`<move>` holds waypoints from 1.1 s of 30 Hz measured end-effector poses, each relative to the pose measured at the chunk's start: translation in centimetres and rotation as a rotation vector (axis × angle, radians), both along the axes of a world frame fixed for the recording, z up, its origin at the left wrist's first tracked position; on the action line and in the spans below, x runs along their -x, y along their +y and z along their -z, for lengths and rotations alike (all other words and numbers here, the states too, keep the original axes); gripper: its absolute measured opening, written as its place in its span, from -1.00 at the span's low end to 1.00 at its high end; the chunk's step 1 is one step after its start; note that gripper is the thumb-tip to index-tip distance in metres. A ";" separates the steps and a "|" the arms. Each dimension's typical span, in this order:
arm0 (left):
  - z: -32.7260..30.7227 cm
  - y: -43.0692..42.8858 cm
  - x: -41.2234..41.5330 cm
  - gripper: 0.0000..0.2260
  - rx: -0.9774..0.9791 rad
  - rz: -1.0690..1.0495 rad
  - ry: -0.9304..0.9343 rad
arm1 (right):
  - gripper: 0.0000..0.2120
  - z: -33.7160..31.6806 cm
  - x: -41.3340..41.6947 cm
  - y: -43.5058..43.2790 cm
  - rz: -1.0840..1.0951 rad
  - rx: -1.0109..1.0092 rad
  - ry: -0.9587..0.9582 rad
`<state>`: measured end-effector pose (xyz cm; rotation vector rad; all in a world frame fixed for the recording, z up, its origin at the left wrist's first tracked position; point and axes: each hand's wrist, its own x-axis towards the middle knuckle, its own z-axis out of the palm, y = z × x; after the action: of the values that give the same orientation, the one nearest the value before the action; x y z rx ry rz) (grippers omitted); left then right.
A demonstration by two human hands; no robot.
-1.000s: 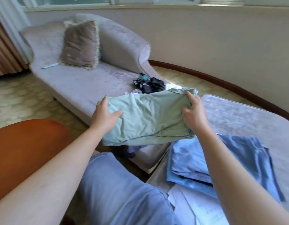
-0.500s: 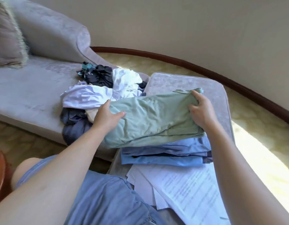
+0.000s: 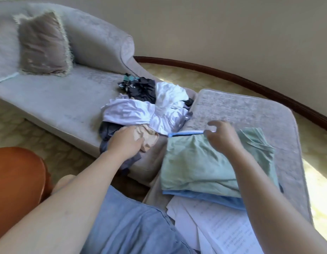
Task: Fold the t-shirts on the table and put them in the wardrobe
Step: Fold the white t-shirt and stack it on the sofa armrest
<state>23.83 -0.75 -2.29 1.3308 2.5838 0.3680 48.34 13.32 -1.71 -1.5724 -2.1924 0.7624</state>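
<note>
The folded green t-shirt (image 3: 195,167) is set on top of a folded blue t-shirt (image 3: 205,196), both stacked on the padded grey counter (image 3: 250,110), with loose papers (image 3: 223,231) just beside the stack on the near side. The step in hand is judged to be the picking of the next garment from the unfolded pile (image 3: 140,114), which is heaped on the end of the couch (image 3: 58,103), just beside the counter.

To do it well, a single garment should be taken by a firm handful near its collar or hem and lifted clear, so that the white and dark pieces tangled over it are not dragged off the couch. The folded stack should be steadied or left alone, so that its edges are not disturbed.

The left hand (image 3: 125,142) is laid on a beige garment (image 3: 150,138) at the near edge of the pile. Its fingers are blurred, and whether cloth is pinched under them cannot be told. The right hand (image 3: 221,138) is held above the far edge of the green t-shirt, its fingers loosely spread and a little bent, with nothing held in it.
</note>
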 end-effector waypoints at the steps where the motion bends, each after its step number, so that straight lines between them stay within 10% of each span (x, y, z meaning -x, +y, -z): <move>1: -0.6 -0.6 1.3 -0.58 -0.002 -0.026 0.041 | -0.68 -0.2 2.4 -0.3 -0.072 -0.007 -0.006; 12: -2.5 -8.5 15.5 -0.52 0.110 -0.288 0.248 | -0.47 2.5 24.2 -1.6 -0.570 0.037 -0.162; 33: 4.1 -7.9 23.1 -0.58 0.244 -0.324 0.128 | -0.41 7.2 35.0 3.8 -0.325 0.001 -0.005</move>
<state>0.78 -8.68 -6.40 0.8829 2.8433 0.0126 13.31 17.13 -8.94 -1.2319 -2.4844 0.8496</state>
